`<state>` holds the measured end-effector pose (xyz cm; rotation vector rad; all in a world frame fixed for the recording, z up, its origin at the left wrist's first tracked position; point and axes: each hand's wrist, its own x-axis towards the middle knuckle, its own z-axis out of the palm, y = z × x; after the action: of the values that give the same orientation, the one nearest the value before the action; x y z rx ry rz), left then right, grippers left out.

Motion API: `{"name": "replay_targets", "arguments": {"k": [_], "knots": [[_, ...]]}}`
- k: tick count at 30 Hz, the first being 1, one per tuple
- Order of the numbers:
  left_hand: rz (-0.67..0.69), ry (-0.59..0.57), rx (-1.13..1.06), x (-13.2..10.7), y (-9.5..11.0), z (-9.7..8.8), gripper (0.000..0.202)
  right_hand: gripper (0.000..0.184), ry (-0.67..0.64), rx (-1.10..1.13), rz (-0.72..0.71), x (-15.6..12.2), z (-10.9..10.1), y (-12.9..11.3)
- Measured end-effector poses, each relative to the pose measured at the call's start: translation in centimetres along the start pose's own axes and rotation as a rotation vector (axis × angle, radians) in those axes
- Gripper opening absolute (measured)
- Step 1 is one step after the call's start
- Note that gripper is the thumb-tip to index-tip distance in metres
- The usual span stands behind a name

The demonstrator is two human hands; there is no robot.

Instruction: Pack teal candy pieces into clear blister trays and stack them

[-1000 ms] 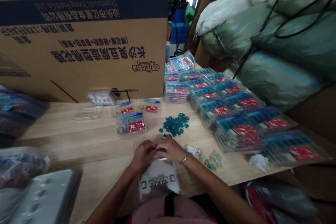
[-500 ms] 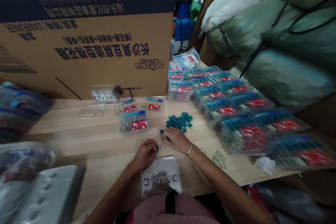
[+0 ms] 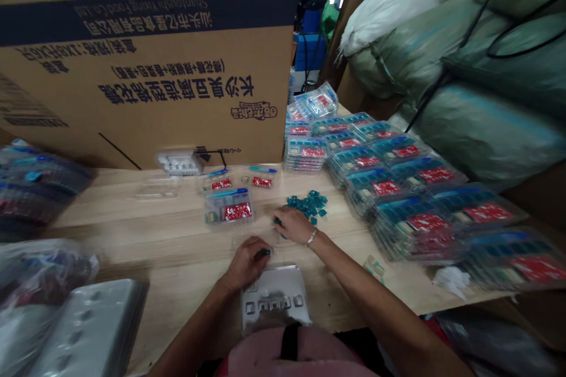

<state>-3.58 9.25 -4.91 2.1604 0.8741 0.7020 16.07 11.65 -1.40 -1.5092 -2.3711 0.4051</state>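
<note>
- One white tray [image 3: 283,284] with small square hollows lies flat on the table [image 3: 186,241], closest to the person's body, just short of both hands.
- Left hand [image 3: 246,260], near the tray's far edge: bent thumb and fingers pinch a dark teal square [image 3: 265,252], which pokes out past the fingertips on the side facing the other hand.
- Right hand [image 3: 295,225], reaching a little farther out, fingers curled down, a bracelet [image 3: 312,237] at the wrist. Another teal piece [image 3: 277,221] sits right at its fingertips; from where I stand I can't tell whether it is gripped or only touched.
- Just beyond that hand, a loose pile of teal squares [image 3: 311,203] lies on the wood.
- Left of the pile, a clear case [image 3: 216,203] holds a red packet [image 3: 237,211], with a blue pen [image 3: 232,192] along its far side.
- Off to the right, stacks of filled cases [image 3: 384,187] crowd the table.
- Farther back, a big cardboard box [image 3: 177,123] stands with its printing upside down.
</note>
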Motion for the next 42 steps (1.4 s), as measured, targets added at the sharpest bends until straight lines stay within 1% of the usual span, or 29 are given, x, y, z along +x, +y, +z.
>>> {"name": "replay_targets", "arguments": {"k": [4,6,9,11,13,15,17,18,19,20,22,23,25,27,29,31,34,35,37,38,40,42], "knots": [[-0.004,0.015,-0.002,0.2,0.2,0.0,0.011,0.012,0.006,0.256,-0.035,-3.8,1.5,-1.0],[-0.028,0.020,0.014,0.4,0.2,-0.1,0.014,0.012,0.059,0.291,-0.034,-4.9,2.3,-1.5],[-0.011,-0.006,0.033,0.6,0.2,-0.4,0.016,0.013,0.113,0.271,-0.010,-5.2,3.0,-2.1],[0.024,-0.042,0.026,0.6,0.2,-0.6,0.015,0.013,0.113,0.253,-0.019,-5.3,2.9,-2.3],[0.038,-0.070,0.022,0.5,0.1,-0.7,0.012,0.011,0.119,0.261,-0.035,-5.6,2.5,-2.0],[0.023,-0.074,0.029,0.4,0.0,-0.7,0.009,0.010,0.188,0.271,0.032,-6.2,1.9,-1.0],[-0.008,-0.047,0.045,0.4,-0.1,-0.6,0.009,0.012,0.299,0.244,0.167,-6.7,1.3,0.2],[-0.022,-0.034,0.053,0.4,-0.1,-0.5,0.009,0.014,0.333,0.218,0.211,-6.7,1.0,0.7],[-0.030,-0.028,0.060,0.4,-0.1,-0.4,0.008,0.016,0.335,0.187,0.219,-6.7,0.7,1.1],[-0.035,-0.024,0.066,0.4,-0.1,-0.4,0.009,0.017,0.301,0.154,0.199,-6.5,0.5,1.3],[-0.036,-0.028,0.086,0.5,0.1,-0.3,0.010,0.018,0.186,0.081,0.156,-5.9,0.4,1.3],[-0.035,-0.028,0.101,0.5,0.2,-0.3,0.011,0.018,0.140,0.042,0.163,-5.6,0.4,1.1],[-0.036,-0.022,0.139,0.5,0.3,-0.3,0.013,0.016,0.100,0.011,0.226,-5.3,0.5,0.7],[-0.031,-0.025,0.165,0.5,0.3,-0.2,0.013,0.013,0.069,0.086,0.308,-5.3,0.7,0.4],[-0.022,-0.026,0.168,0.4,0.1,-0.1,0.013,0.008,0.009,0.180,0.375,-5.5,0.6,0.5],[-0.015,-0.013,0.156,0.4,-0.2,0.0,0.014,0.010,-0.025,0.200,0.428,-5.7,0.4,0.6],[-0.036,0.025,0.131,0.4,-0.5,0.4,0.023,0.010,0.038,0.128,0.473,-6.3,-0.3,0.5],[-0.052,0.040,0.126,0.4,-0.5,0.4,0.029,0.009,0.055,0.101,0.455,-6.5,-0.5,0.4],[-0.076,0.080,0.114,0.2,-0.4,0.2,0.043,0.009,0.055,0.062,0.364,-7.0,-0.5,0.1],[-0.083,0.114,0.109,0.0,-0.3,0.0,0.046,0.011,0.045,0.058,0.315,-7.2,-0.4,0.0],[-0.100,0.204,0.096,-0.5,0.1,-0.9,0.038,0.013,0.047,0.097,0.261,-7.4,-0.2,-0.1],[-0.143,0.298,0.063,-1.2,0.7,-2.0,0.024,0.012,0.090,0.219,0.247,-7.4,0.1,-0.4]]}}
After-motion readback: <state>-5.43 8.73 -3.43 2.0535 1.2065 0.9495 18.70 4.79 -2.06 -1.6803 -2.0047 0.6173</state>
